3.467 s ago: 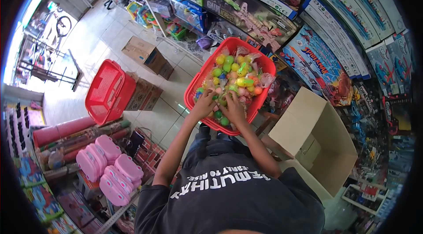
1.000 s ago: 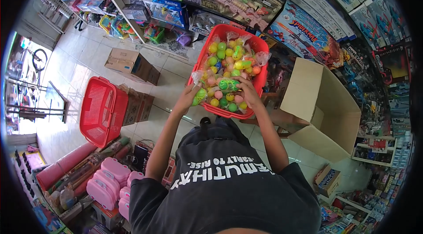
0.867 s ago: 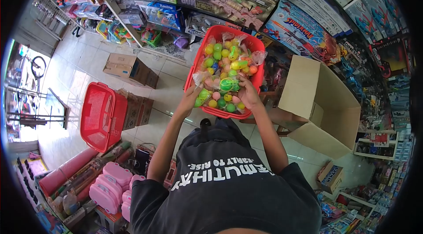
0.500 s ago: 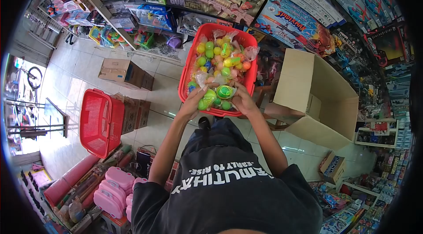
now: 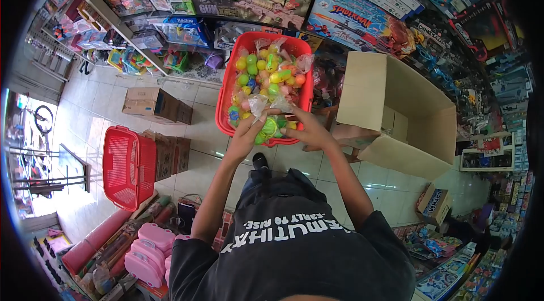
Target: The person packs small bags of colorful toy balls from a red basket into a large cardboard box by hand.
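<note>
A red basket stands in front of me, filled with small yellow, green and orange balls in clear plastic bags. Over its near end, my left hand has its fingers closed on the gathered plastic of a clear bag with green balls. My right hand is at the basket's near right corner, its fingers bent round the same group of bagged green balls. Clear plastic sticks up between the two hands and hides some fingertips.
An open cardboard box stands right of the basket. To the left are an empty red basket and a closed carton on the tiled floor. Boxed toys line the shelf ahead; pink cases lie at lower left.
The view has shifted, so the filled basket and large box appear further left. Both hands have drawn closer together, and the green balls between them have turned.
</note>
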Action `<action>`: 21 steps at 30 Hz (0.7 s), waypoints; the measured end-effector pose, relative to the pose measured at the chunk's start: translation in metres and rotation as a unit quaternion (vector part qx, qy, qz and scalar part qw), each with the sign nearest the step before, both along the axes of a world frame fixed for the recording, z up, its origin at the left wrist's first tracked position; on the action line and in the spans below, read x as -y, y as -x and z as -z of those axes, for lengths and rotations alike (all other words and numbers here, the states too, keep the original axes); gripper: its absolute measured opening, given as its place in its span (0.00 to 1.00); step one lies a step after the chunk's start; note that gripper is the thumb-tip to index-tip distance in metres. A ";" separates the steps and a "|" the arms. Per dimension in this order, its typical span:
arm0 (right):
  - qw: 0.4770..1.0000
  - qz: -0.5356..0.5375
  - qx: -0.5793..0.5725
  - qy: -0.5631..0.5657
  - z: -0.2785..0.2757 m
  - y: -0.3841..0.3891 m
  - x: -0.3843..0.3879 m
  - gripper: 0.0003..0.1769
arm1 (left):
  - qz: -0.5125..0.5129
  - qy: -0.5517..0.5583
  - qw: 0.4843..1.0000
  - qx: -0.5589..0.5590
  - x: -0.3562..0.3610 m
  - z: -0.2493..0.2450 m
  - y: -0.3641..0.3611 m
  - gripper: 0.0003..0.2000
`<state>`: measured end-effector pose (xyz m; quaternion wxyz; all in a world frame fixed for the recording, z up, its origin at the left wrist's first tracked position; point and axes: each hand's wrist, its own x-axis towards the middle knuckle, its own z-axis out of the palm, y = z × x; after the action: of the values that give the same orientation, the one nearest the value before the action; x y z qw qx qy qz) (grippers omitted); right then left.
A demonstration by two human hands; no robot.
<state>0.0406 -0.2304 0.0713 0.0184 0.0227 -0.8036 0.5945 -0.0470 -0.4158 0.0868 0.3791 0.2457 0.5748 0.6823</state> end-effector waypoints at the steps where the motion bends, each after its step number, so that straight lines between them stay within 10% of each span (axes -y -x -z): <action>1: 1.000 0.005 -0.004 0.001 0.000 -0.004 0.001 0.30 | 0.005 0.001 1.000 -0.004 -0.002 -0.006 -0.005 0.17; 7: 0.972 0.090 -0.144 -0.159 0.002 -0.044 -0.011 0.22 | 0.039 0.012 0.999 -0.020 -0.024 -0.018 -0.045 0.17; 21: 0.973 0.229 -0.010 0.038 0.012 -0.230 -0.067 0.16 | 0.022 -0.020 0.999 0.046 -0.082 0.008 -0.188 0.18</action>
<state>0.2706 -0.1629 0.0596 0.1634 -0.1567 -0.7640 0.6042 0.1407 -0.3338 0.0790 0.4151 0.2344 0.5378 0.6954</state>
